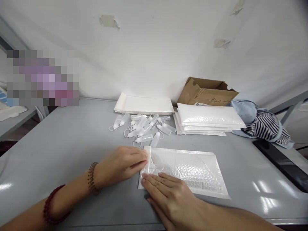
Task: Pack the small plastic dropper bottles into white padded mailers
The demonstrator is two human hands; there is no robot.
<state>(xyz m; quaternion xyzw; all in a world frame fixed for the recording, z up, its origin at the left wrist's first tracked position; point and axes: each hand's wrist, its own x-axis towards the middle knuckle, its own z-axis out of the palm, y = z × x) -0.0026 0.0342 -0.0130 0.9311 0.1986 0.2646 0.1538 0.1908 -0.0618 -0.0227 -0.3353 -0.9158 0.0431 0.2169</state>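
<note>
A white bubble mailer (187, 170) lies flat on the grey table in front of me, its flap end towards the left. My left hand (122, 163) has its fingers and thumb closed at the flap's upper left edge. My right hand (170, 195) rests flat across the mailer's lower left part, fingers stretched out and touching the flap. Whatever is inside the mailer is hidden. Just beyond it lies a loose heap of small translucent squeeze bottles (145, 126) with tethered caps.
Behind the bottles is a stack of flat white mailers (146, 104). Filled-looking bubble mailers (209, 117) are piled right of it, before an open cardboard box (208, 91). A bundle of striped and blue cloth (267, 125) and a black phone (281, 163) lie at the right.
</note>
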